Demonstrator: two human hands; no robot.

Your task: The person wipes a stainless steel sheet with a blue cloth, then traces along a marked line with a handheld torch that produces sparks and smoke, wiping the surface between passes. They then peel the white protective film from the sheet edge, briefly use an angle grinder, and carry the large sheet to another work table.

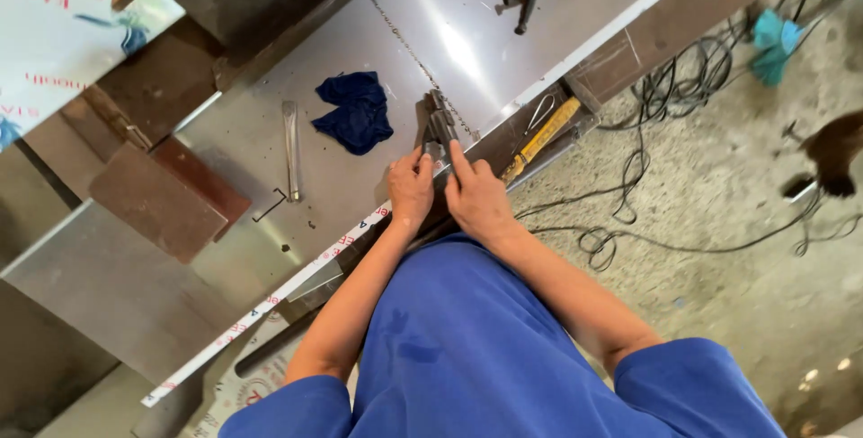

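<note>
Dark clamp tool [438,129] sits at the steel sheet [360,33] edge, its lower part hidden under the fingers; exact type hard to tell. Left hand [411,188] and right hand [476,197] both pinch it, fingers narrow, touching its base. Blue rag [358,111] just left of fingertips; metal bar [290,148] further left.

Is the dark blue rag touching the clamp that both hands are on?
Apart. The head view shows bare shiny sheet metal between the dark blue rag and the clamp, which the left hand and right hand touch.
</note>
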